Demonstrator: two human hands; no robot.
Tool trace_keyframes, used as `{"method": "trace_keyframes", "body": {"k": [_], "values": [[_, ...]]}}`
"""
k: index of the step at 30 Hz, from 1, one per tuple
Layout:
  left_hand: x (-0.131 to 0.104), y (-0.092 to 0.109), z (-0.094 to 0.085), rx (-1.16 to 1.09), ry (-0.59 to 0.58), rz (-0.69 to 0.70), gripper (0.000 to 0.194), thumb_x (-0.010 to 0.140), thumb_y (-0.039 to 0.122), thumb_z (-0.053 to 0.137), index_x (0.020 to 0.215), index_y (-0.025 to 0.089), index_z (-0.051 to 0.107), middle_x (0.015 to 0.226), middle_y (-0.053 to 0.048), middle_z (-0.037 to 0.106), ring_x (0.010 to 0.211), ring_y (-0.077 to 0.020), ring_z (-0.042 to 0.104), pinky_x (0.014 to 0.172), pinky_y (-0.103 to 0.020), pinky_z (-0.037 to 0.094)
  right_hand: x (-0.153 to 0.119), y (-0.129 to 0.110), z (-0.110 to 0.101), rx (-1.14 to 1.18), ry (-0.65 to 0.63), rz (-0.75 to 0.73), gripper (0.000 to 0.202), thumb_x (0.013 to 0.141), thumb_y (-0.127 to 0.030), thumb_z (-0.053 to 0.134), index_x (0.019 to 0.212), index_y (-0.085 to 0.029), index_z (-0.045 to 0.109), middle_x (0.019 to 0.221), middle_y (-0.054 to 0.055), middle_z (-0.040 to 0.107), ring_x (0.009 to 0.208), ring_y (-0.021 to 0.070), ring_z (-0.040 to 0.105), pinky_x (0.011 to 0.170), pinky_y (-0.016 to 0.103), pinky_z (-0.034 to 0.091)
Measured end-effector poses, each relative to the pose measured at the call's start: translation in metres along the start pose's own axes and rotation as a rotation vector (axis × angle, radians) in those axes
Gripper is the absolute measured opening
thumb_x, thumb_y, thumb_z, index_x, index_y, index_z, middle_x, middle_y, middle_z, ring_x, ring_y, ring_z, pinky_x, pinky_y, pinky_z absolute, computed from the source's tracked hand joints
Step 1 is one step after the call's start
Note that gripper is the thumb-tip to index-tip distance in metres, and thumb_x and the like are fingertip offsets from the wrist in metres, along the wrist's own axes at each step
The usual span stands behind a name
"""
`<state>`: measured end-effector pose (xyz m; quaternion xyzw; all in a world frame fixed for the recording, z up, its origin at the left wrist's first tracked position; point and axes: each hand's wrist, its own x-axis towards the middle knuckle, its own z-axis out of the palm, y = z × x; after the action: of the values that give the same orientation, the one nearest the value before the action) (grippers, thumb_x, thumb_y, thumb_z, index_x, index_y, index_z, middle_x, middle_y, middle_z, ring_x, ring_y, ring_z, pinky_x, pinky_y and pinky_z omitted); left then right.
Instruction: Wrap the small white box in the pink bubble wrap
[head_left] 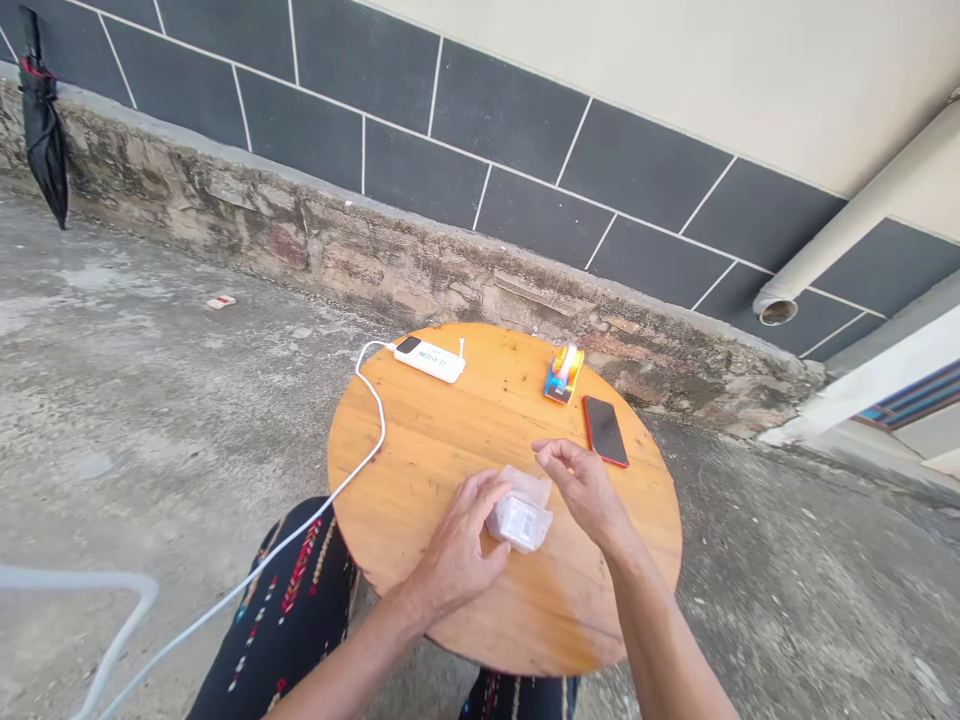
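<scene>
A small block-shaped package [520, 523] in translucent white wrapping lies on the round wooden table [420, 440]. One flap of its wrapping stands out toward the far side. My left hand [466, 535] holds the package from the left, fingers along its far side and thumb near its front edge. Just beyond its upper right, my right hand [581, 482] is raised with thumb and fingertips pinched together. Whatever sits in that pinch, if anything, is too small to make out. Right of this hand lies a phone [605, 431] with a red edge.
A small tape dispenser [563, 374] stands near the table's far edge. At the far left is a white device [429, 359] whose white cable [382, 420] runs off the table past my leg. Behind rises a stone-based wall [420, 265] with a pipe [817, 245]; a black umbrella [43, 140] leans there.
</scene>
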<state>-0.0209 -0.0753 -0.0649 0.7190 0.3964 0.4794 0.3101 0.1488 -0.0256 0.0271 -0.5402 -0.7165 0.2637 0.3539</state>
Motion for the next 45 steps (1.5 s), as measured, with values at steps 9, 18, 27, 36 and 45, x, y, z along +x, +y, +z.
{"method": "trace_keyframes", "body": {"k": [9,18,27,36,45], "values": [[-0.002,0.001,-0.001,0.054,-0.015,-0.003,0.06,0.07,0.007,0.055,0.127,0.023,0.044,0.14,-0.012,0.033,0.13,-0.0273,0.035,0.109,-0.045,0.032,0.025,0.02,-0.009,-0.041,0.035,0.028,0.026,0.081,-0.039,0.053,0.066,-0.019,0.058,0.099,0.01,0.068,0.096,0.0269,0.061,0.082,0.037,0.043],[-0.003,0.007,-0.005,0.039,-0.039,-0.024,0.053,0.07,0.01,0.057,0.121,0.022,0.046,0.138,-0.012,0.034,0.133,-0.0279,0.03,0.109,-0.046,0.031,0.045,0.048,-0.005,-0.085,0.038,0.091,0.024,0.078,-0.039,0.051,0.065,-0.019,0.057,0.073,0.002,0.065,0.078,0.0213,0.06,0.072,0.03,0.042],[-0.002,0.006,-0.004,0.061,-0.022,-0.001,0.049,0.07,0.008,0.055,0.115,0.023,0.047,0.136,-0.01,0.036,0.131,-0.0253,0.033,0.109,-0.043,0.031,0.063,0.071,0.009,-0.178,0.004,0.141,0.022,0.074,-0.034,0.05,0.06,-0.018,0.058,0.058,0.0,0.057,0.057,0.0151,0.051,0.053,0.024,0.034],[-0.002,0.002,-0.001,0.041,-0.001,0.04,0.05,0.07,0.004,0.051,0.116,0.022,0.045,0.131,-0.009,0.043,0.124,-0.0237,0.04,0.105,-0.042,0.035,0.078,0.07,0.009,-0.257,0.066,0.125,0.02,0.075,-0.031,0.046,0.064,-0.018,0.057,0.058,0.0,0.057,0.057,0.0152,0.051,0.055,0.024,0.033],[0.0,0.008,-0.005,0.012,-0.032,0.076,0.058,0.066,0.002,0.051,0.12,0.022,0.044,0.12,-0.008,0.051,0.112,-0.0232,0.046,0.097,-0.038,0.04,0.088,0.06,0.004,-0.32,0.068,0.121,0.02,0.076,-0.031,0.047,0.063,-0.019,0.055,0.06,-0.001,0.055,0.061,0.0154,0.052,0.056,0.024,0.033]]}}
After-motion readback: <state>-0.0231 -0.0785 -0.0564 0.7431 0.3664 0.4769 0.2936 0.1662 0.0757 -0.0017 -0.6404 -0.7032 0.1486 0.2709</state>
